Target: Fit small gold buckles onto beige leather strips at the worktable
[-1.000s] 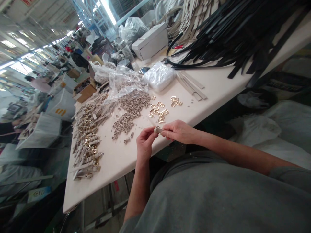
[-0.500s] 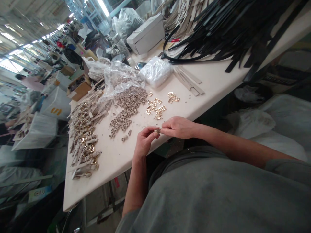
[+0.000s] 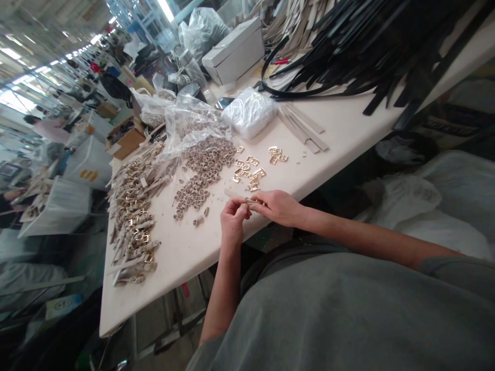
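Observation:
My left hand (image 3: 233,220) and my right hand (image 3: 279,207) meet at the near edge of the table. A short beige strap (image 3: 233,194) sticks out beyond the fingers of my left hand, which pinch it. The fingers of my right hand close on a small shiny metal buckle (image 3: 255,201) at the strap's end, mostly hidden by the fingers. Just beyond my hands lie loose gold buckles (image 3: 247,170). A heap of small beige loops (image 3: 201,175) spreads to their left.
A pile of beige straps with buckles (image 3: 135,221) covers the table's left side. Behind the loops are a clear plastic bag (image 3: 193,123), a wrapped white bundle (image 3: 249,113) and a white box (image 3: 234,51). Loose beige strips (image 3: 303,129) and black straps (image 3: 359,51) lie to the right.
The beige strap now shows beyond my left fingers, with metal between my hands. My left hand has turned and moved slightly right; my right hand has shifted slightly.

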The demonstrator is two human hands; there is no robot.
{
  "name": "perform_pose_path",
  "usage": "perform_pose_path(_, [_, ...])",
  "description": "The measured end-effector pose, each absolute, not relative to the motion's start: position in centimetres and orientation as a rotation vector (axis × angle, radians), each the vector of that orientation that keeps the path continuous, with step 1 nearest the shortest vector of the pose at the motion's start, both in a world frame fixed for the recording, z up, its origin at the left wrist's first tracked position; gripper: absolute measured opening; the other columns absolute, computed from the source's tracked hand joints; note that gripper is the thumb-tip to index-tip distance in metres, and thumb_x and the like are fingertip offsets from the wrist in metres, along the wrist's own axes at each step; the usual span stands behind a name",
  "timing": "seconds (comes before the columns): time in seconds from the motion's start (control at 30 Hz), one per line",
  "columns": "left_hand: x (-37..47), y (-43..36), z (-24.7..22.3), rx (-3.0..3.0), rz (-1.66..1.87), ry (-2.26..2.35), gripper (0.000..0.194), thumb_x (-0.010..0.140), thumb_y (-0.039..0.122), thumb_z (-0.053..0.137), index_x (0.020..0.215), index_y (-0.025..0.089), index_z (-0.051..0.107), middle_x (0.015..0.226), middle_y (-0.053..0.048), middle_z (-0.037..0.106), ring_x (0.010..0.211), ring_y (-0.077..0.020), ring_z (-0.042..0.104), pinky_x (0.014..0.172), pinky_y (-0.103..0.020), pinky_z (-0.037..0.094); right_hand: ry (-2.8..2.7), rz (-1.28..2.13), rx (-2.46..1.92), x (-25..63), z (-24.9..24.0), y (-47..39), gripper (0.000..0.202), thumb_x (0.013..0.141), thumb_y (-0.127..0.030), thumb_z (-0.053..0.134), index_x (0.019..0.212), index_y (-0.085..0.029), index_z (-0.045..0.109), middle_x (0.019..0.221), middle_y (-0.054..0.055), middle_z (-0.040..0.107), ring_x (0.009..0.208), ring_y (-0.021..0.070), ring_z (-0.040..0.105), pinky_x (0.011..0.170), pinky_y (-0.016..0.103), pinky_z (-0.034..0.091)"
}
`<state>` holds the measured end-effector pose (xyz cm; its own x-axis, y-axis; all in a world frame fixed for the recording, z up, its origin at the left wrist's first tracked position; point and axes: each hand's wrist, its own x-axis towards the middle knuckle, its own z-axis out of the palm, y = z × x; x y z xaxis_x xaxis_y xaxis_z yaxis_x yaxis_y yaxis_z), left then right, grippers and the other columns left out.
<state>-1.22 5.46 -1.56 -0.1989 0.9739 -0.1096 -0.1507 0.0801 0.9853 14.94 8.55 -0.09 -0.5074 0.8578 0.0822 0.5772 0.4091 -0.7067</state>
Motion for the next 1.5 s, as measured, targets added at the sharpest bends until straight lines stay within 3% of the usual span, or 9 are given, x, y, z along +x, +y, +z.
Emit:
perform_pose_path(0.07, [-1.1,5.5,-1.6,0.834,1.361,1.29,0.016,0.064,0.024,0.075,0.074,0.017,0.064,0.057,0.005,0.058,0.048,-0.006,0.049,0.048,-0.018,0.038,-2.136,0.854,-1.224,14.8,-0.7,8.3,0.032,0.095,-0.038,0.06,0.12,-0.018,0.065,0.085,0.004,0.074,0.075,0.0174,0.065,0.066,0.025,0.038])
perform_pose_path(0.13, [-1.0,5.5,-1.5,0.758,1.369,1.278,0.018,0.062,0.025,0.076,0.073,0.017,0.062,0.056,0.005,0.057,0.047,-0.0053,0.047,0.048,-0.017,0.036,-2.097,0.783,-1.155,14.7,-1.2,8.2,0.035,0.093,-0.036,0.063,0.124,-0.021,0.064,0.093,0.003,0.075,0.074,0.0161,0.065,0.068,0.024,0.04])
perform_pose_path(0.27, [-1.0,5.6,-1.3,0.695,1.373,1.253,0.022,0.059,0.025,0.078,0.071,0.017,0.061,0.055,0.006,0.055,0.047,-0.0042,0.047,0.048,-0.016,0.037,-2.095,0.642,-0.967,14.6,-2.2,8.3,0.022,0.095,-0.035,0.061,0.11,-0.022,0.071,0.104,0.004,0.075,0.079,0.0149,0.067,0.072,0.023,0.044])
perform_pose_path(0.6, [-2.0,5.5,-1.3,0.576,1.297,1.23,0.045,0.056,0.033,0.089,0.092,0.017,0.067,0.072,0.003,0.067,0.052,-0.0031,0.058,0.052,-0.014,0.046,-2.152,0.511,-0.865,14.8,-2.8,9.4,0.029,0.1,-0.039,0.052,0.104,-0.021,0.075,0.091,0.006,0.074,0.08,0.0156,0.067,0.07,0.024,0.043])
perform_pose_path(0.8, [-1.9,5.3,-1.7,0.587,1.36,1.233,0.038,0.055,0.035,0.091,0.08,0.017,0.068,0.07,0.003,0.068,0.057,-0.0048,0.061,0.055,-0.014,0.047,-2.084,0.561,-0.793,14.6,-3.0,9.8,0.03,0.1,-0.039,0.052,0.1,-0.02,0.075,0.084,0.005,0.071,0.075,0.0143,0.065,0.067,0.023,0.043])
perform_pose_path(1.03, [-1.2,5.3,-2.5,0.682,1.442,1.279,0.032,0.06,0.035,0.088,0.082,0.016,0.074,0.069,0.001,0.069,0.056,-0.0052,0.055,0.057,-0.019,0.044,-2.023,0.631,-0.842,14.1,-3.4,9.8,0.024,0.098,-0.036,0.057,0.095,-0.02,0.075,0.086,0.004,0.073,0.076,0.0146,0.066,0.071,0.023,0.046])
perform_pose_path(1.17, [-1.1,5.3,-3.0,0.755,1.493,1.293,0.036,0.061,0.035,0.087,0.088,0.017,0.072,0.078,0.0,0.071,0.063,-0.0069,0.058,0.062,-0.02,0.046,-2.011,0.789,-0.896,14.0,-3.2,9.6,0.022,0.098,-0.026,0.053,0.112,-0.019,0.07,0.097,0.006,0.075,0.079,0.0151,0.068,0.077,0.025,0.049])
perform_pose_path(1.3, [-1.2,5.2,-3.1,0.811,1.501,1.294,0.033,0.062,0.037,0.087,0.08,0.017,0.067,0.073,0.002,0.067,0.063,-0.0077,0.059,0.063,-0.02,0.047,-2.048,0.968,-0.933,14.4,-2.4,9.2,0.041,0.098,-0.017,0.046,0.139,-0.017,0.052,0.089,0.005,0.074,0.08,0.0163,0.07,0.077,0.026,0.05])
perform_pose_path(1.5, [-0.6,4.9,-2.5,0.958,1.382,1.458,0.028,0.066,0.038,0.084,0.078,0.016,0.07,0.069,0.0,0.069,0.054,-0.0081,0.054,0.052,-0.02,0.042,-2.018,0.974,-1.008,14.4,-2.0,9.0,0.051,0.095,-0.013,0.044,0.146,-0.015,0.045,0.089,0.006,0.075,0.086,0.0202,0.07,0.079,0.03,0.05])
